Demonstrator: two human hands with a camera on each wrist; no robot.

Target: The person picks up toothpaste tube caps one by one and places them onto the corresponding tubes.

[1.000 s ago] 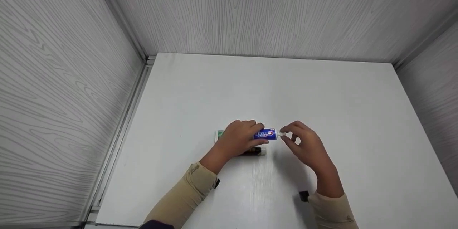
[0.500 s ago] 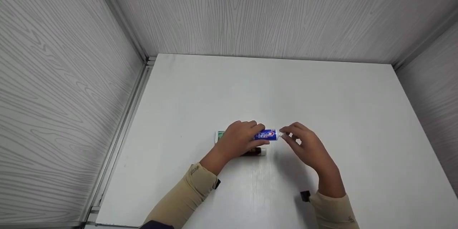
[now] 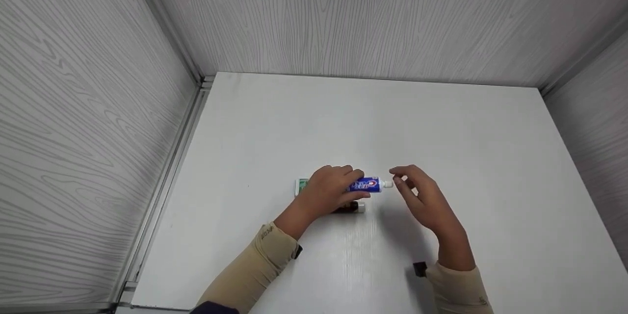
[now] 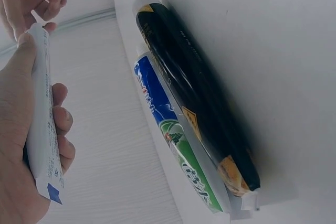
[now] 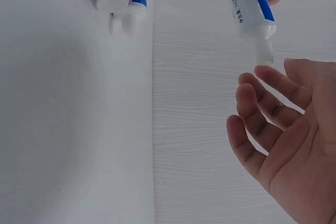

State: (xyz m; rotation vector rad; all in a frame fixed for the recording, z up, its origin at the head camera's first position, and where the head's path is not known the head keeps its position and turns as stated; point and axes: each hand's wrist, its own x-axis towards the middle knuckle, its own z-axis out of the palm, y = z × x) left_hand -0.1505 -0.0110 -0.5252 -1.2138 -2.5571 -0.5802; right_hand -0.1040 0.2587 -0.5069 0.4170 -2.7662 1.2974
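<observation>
My left hand (image 3: 326, 189) grips a blue-and-white toothpaste tube (image 3: 365, 184), fingers curled round its body. In the right wrist view the tube's white cap (image 5: 264, 51) is on the end that points at my right hand (image 5: 294, 124). That hand's fingers are loosely bent, hold nothing and stand just off the cap. Two more tubes lie side by side beneath the left hand: a black one (image 4: 194, 87) with a white cap, and a blue, green and white toothpaste tube (image 4: 178, 135). The left hand partly hides both in the head view.
The white tabletop (image 3: 274, 122) carries the two lying tubes. Grey wood-grain panels, a back wall (image 3: 343, 19) and a left wall (image 3: 73, 132), enclose it, with a metal rail (image 3: 167, 181) along the left edge. A black wrist device (image 3: 420, 269) shows by the right sleeve.
The right fingers pinched the cap in the earlier frames; now they have let go and drawn slightly right, leaving the cap in view. My left hand and the tube have stayed nearly still.
</observation>
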